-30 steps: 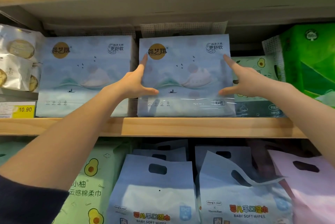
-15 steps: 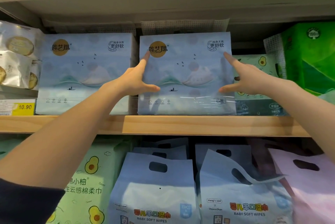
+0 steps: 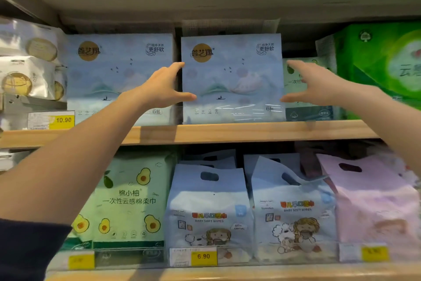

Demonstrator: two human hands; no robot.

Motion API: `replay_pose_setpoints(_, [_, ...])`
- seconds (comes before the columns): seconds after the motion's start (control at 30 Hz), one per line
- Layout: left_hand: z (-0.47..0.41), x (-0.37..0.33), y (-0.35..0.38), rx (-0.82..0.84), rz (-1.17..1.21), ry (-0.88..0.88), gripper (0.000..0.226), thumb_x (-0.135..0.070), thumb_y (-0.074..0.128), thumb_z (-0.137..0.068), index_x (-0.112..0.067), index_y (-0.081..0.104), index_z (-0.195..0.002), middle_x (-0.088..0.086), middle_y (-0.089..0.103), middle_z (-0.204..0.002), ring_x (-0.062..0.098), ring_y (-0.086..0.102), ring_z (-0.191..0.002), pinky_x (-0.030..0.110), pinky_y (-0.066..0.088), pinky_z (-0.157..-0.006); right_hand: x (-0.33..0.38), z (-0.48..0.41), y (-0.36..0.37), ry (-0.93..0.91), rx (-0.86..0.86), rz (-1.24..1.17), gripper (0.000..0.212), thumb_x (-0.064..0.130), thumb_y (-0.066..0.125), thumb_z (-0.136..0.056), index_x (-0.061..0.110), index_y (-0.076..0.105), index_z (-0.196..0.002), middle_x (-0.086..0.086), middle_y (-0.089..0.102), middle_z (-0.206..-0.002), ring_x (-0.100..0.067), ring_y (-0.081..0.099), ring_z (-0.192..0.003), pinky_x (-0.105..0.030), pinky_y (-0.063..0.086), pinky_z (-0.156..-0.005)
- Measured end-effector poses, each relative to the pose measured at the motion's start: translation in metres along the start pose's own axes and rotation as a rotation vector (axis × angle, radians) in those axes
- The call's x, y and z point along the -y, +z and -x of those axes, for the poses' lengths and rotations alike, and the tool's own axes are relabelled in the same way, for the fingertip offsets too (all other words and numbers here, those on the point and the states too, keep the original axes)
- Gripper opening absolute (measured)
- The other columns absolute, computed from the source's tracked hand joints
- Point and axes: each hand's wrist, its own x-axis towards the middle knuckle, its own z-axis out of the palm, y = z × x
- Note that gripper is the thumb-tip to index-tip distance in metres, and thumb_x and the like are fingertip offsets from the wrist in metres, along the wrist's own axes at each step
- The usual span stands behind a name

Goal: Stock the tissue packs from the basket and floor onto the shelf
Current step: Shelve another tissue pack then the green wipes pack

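Note:
A pale blue tissue pack (image 3: 232,75) with a gold circle logo stands upright on the wooden shelf (image 3: 227,131). An identical pack (image 3: 118,71) stands just left of it. My left hand (image 3: 164,89) is at the standing pack's left edge, fingers spread, its thumb lying on the pack's front. My right hand (image 3: 314,84) is spread open just off the pack's right edge, with the thumb tip near that edge. Neither hand closes around the pack. No basket or floor is in view.
A large green pack (image 3: 382,64) fills the shelf's right end, with a smaller avocado-print pack (image 3: 305,112) behind my right hand. White packs (image 3: 27,59) are stacked at the left. The lower shelf holds baby wipes bags (image 3: 209,207), a green avocado pack (image 3: 127,198) and a pink bag (image 3: 373,207).
My right hand has slid off the pack's front to just beyond its right edge. The left hand stays at the left edge. The pack sits squarer on the shelf.

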Motion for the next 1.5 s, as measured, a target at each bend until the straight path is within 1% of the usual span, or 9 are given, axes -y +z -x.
replay_pose_setpoints(0.13, [0.026,-0.008,-0.011,0.034,0.015,0.012,0.083,-0.045,0.061,-0.083,-0.016,0.017,-0.147,0.010,0.026,-0.152,0.028,0.031,-0.136,0.040,0.032,-0.103,0.018,0.032,-0.014,0.013,0.013,0.026,0.088,0.039,0.070,-0.074,0.014,0.021,-0.143,-0.018,0.032,-0.145,-0.036,0.039,-0.127,-0.041,0.033,-0.102])
replay_pose_setpoints(0.37, [0.081,-0.032,-0.020,0.091,0.045,0.048,0.068,-0.038,0.054,-0.090,-0.012,0.023,-0.145,0.010,0.027,-0.152,0.027,0.029,-0.137,0.038,0.029,-0.107,0.035,0.090,-0.022,0.012,0.076,0.011,0.086,0.041,0.068,-0.076,0.015,0.021,-0.143,-0.015,0.032,-0.147,-0.032,0.033,-0.133,-0.043,0.030,-0.108])
replay_pose_setpoints(0.5, [0.123,-0.045,-0.025,0.117,0.033,0.032,0.071,-0.034,0.056,-0.089,-0.011,0.020,-0.146,0.010,0.026,-0.153,0.025,0.027,-0.139,0.035,0.026,-0.107,0.039,0.127,-0.029,0.013,0.109,-0.015,0.082,0.040,0.069,-0.076,0.010,0.027,-0.140,-0.015,0.038,-0.143,-0.032,0.037,-0.129,-0.040,0.032,-0.104])
replay_pose_setpoints(0.63, [0.171,-0.059,-0.026,0.139,0.024,-0.023,0.069,-0.035,0.057,-0.088,-0.013,0.024,-0.144,0.009,0.030,-0.151,0.024,0.029,-0.137,0.034,0.025,-0.107,0.037,0.175,-0.040,0.011,0.169,-0.093,0.080,0.038,0.068,-0.077,0.015,0.025,-0.141,-0.013,0.037,-0.144,-0.031,0.038,-0.128,-0.041,0.034,-0.102])
replay_pose_setpoints(0.73, [0.211,-0.076,-0.025,0.165,0.050,-0.067,0.074,-0.036,0.058,-0.087,-0.013,0.020,-0.146,0.008,0.027,-0.153,0.024,0.026,-0.139,0.036,0.023,-0.110,0.031,0.215,-0.047,-0.053,0.215,-0.149,0.082,0.035,0.070,-0.076,0.012,0.026,-0.142,-0.013,0.037,-0.145,-0.029,0.038,-0.129,-0.039,0.033,-0.105])
replay_pose_setpoints(0.83, [0.251,-0.093,-0.025,0.202,0.049,-0.122,0.076,-0.035,0.059,-0.087,-0.014,0.018,-0.147,0.009,0.025,-0.153,0.025,0.025,-0.139,0.035,0.024,-0.110,0.026,0.255,-0.052,-0.041,0.281,-0.166,0.085,0.035,0.069,-0.077,0.013,0.021,-0.144,-0.014,0.035,-0.145,-0.030,0.040,-0.127,-0.038,0.034,-0.102])
replay_pose_setpoints(1.1, [0.340,-0.121,-0.027,0.290,0.063,-0.198,0.080,-0.033,0.063,-0.084,-0.015,0.017,-0.147,0.008,0.024,-0.153,0.024,0.024,-0.140,0.036,0.023,-0.111,0.029,0.341,-0.060,-0.017,0.400,-0.257,0.084,0.036,0.069,-0.077,0.017,0.021,-0.144,-0.009,0.029,-0.151,-0.027,0.029,-0.136,-0.039,0.028,-0.108])
replay_pose_setpoints(1.3, [0.392,-0.120,-0.013,0.394,0.114,-0.278,0.081,-0.035,0.062,-0.084,-0.018,0.015,-0.148,0.007,0.023,-0.154,0.025,0.025,-0.139,0.039,0.026,-0.111,0.042,0.388,-0.045,0.054,0.508,-0.347,0.084,0.037,0.068,-0.078,0.022,0.019,-0.144,-0.008,0.030,-0.150,-0.026,0.030,-0.135,-0.038,0.029,-0.106])
replay_pose_setpoints(1.5, [0.456,-0.102,0.042,0.506,0.211,-0.359,0.076,-0.029,0.062,-0.086,-0.014,0.018,-0.147,0.007,0.027,-0.152,0.024,0.028,-0.138,0.030,0.026,-0.106,0.058,0.447,0.010,0.104,0.629,-0.376,0.084,0.035,0.067,-0.079,0.016,0.019,-0.145,-0.010,0.028,-0.150,-0.026,0.030,-0.135,-0.034,0.029,-0.106])
